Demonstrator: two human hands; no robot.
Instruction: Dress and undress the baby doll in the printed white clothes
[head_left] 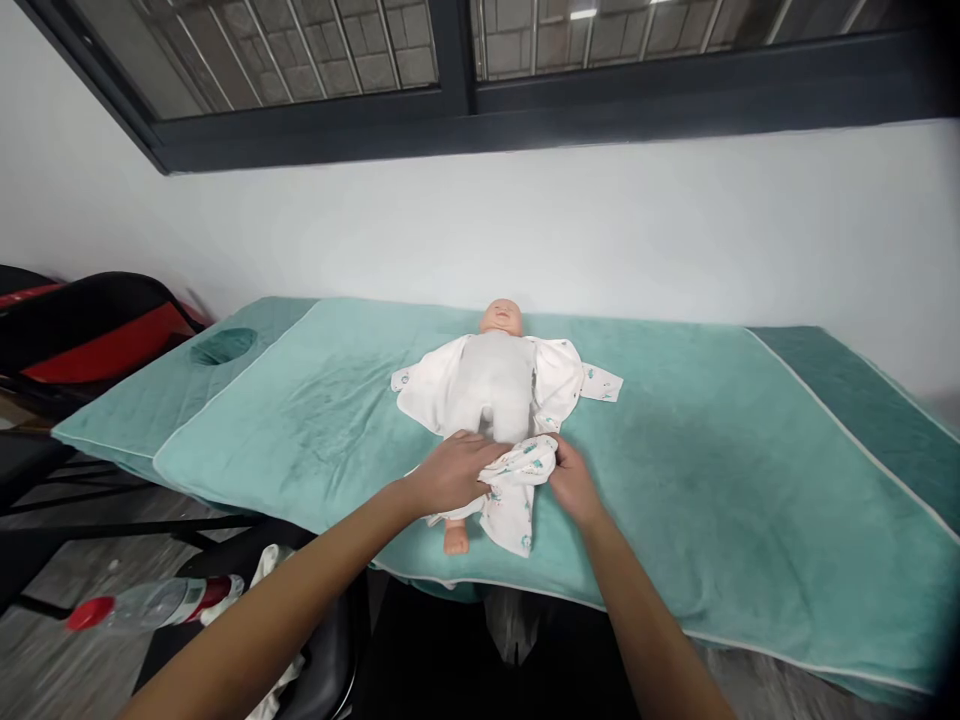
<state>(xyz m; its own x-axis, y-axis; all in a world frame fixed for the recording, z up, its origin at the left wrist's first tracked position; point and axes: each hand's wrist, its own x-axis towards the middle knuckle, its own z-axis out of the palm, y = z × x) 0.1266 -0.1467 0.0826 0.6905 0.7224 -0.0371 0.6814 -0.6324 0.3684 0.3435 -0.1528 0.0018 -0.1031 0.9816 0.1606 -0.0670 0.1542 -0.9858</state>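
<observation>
A baby doll [501, 318] lies on its back with its head toward the wall, its torso and upper legs in pale grey-white [495, 375]. Under it a white baby romper [559, 375] with a small green print is spread open, sleeves out to both sides. Across the doll's lower legs, my left hand [459, 470] is closed on the bunched cloth of the romper's leg. My right hand [574, 482] pinches the same bunch from the right. One bare doll foot [455, 537] sticks out below my left hand; the other foot is hidden by cloth.
A teal padded bed [712, 470] with a face hole [223, 346] at its left end stands against the white wall, below a dark-framed window [454, 60]. Black-and-red chairs [112, 330] are at left. A clear bottle with red cap [154, 605] lies on a black seat near white cloth.
</observation>
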